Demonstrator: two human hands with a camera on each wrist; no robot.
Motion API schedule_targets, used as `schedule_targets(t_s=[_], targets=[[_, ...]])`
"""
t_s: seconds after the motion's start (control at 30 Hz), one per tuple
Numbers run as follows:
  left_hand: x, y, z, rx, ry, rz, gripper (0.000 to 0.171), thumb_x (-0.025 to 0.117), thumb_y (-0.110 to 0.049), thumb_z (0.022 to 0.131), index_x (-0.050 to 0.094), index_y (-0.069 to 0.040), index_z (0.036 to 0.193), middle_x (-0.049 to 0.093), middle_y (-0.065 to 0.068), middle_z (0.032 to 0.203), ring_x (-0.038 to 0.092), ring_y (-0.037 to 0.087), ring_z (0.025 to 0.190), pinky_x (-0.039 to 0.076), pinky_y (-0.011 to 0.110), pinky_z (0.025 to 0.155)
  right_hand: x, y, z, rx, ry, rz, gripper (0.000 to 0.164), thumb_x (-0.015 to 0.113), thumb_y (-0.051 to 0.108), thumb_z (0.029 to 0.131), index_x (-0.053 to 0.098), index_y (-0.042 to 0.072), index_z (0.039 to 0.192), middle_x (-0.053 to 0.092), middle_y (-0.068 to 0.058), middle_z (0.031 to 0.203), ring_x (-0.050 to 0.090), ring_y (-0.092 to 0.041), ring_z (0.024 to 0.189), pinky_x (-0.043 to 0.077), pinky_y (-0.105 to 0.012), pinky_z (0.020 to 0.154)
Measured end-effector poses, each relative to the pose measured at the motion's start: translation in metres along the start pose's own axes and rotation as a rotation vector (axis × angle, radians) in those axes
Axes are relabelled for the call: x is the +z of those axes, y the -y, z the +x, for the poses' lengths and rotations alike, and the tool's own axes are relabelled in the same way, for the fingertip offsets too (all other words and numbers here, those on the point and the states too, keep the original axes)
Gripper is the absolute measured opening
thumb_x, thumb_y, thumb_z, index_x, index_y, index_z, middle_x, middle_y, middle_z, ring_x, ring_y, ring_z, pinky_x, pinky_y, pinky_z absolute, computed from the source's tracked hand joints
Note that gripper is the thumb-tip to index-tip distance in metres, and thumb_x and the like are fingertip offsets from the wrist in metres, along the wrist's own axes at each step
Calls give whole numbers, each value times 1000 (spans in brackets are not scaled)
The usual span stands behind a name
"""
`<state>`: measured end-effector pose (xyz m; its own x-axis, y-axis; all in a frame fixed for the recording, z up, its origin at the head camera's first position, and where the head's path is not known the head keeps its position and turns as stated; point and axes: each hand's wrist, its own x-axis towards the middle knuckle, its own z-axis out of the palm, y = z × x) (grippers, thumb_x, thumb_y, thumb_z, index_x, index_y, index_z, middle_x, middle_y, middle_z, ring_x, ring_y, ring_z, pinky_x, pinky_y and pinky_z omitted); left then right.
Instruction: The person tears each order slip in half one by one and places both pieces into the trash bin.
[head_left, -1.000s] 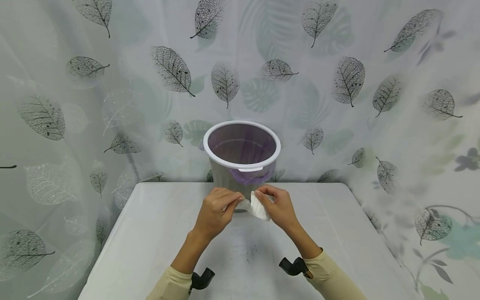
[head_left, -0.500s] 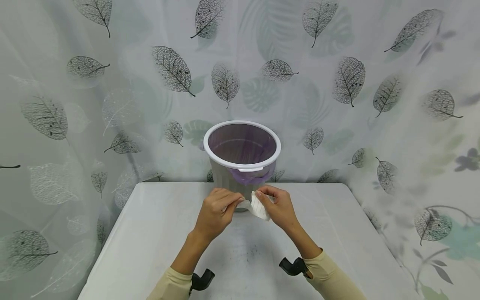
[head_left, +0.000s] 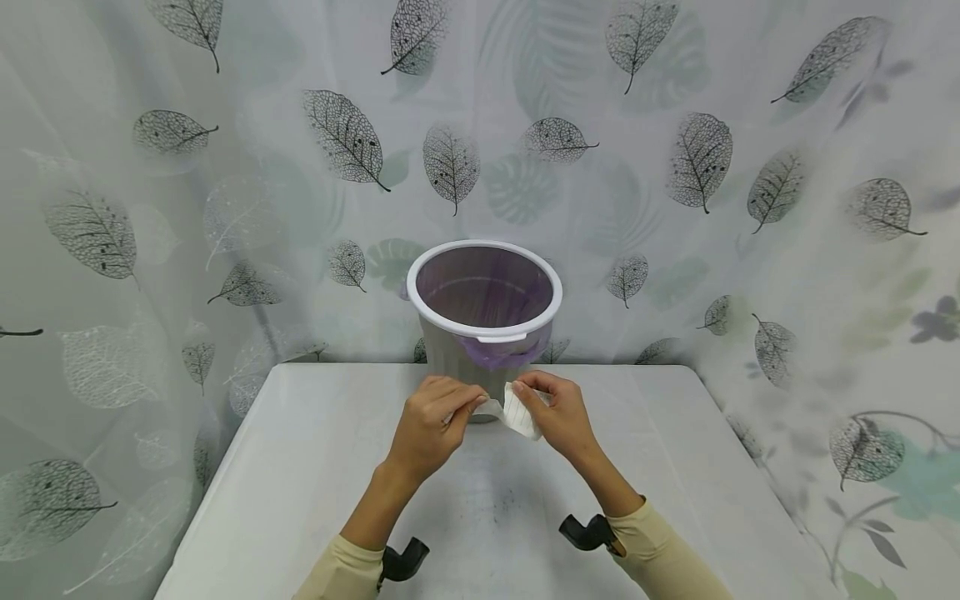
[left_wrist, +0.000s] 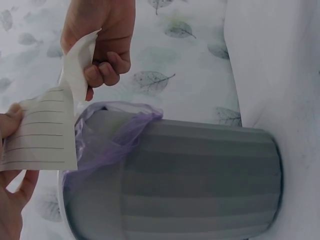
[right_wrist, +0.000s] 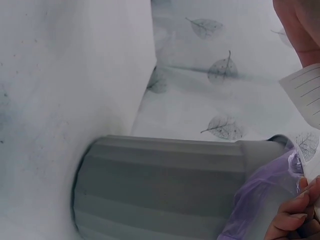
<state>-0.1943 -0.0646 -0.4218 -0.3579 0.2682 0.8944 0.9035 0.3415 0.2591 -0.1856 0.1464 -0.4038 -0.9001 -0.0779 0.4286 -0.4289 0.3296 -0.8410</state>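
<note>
A small piece of lined paper stretches between my two hands in front of the bin. My left hand pinches one end between thumb and fingers, and my right hand pinches the other. In the left wrist view the paper twists near its middle, showing a ruled face on one part and a plain face on the other. Whether it is torn there, I cannot tell. Just behind the hands stands a grey bin with a white rim, upright, with a purple bag folded over its edge.
The bin stands near the far edge of a white table with a few dark specks. A leaf-patterned curtain hangs behind and at both sides. Black camera mounts sit at both wrists.
</note>
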Motion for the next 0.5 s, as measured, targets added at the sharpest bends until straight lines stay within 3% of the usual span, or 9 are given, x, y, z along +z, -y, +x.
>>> schedule_targets(t_s=[0.37,0.5], targets=[[-4,-1,2,0,-11,8,5,76,-4,94,79,-2,97,75,6,87,70,18,79,55,39,79,-3,-2,1,-13,6,1,7,69,-6,97,73,-10,93,73,-20,93,66,-24,82,54,-24,61],[-4,0,3,8,-19,6,5,76,-4,94,79,-2,97,75,6,87,70,18,78,55,38,78,-2,-21,4,-7,-6,-14,7,69,-6,97,73,-10,93,73,-20,94,65,-26,82,52,-23,60]])
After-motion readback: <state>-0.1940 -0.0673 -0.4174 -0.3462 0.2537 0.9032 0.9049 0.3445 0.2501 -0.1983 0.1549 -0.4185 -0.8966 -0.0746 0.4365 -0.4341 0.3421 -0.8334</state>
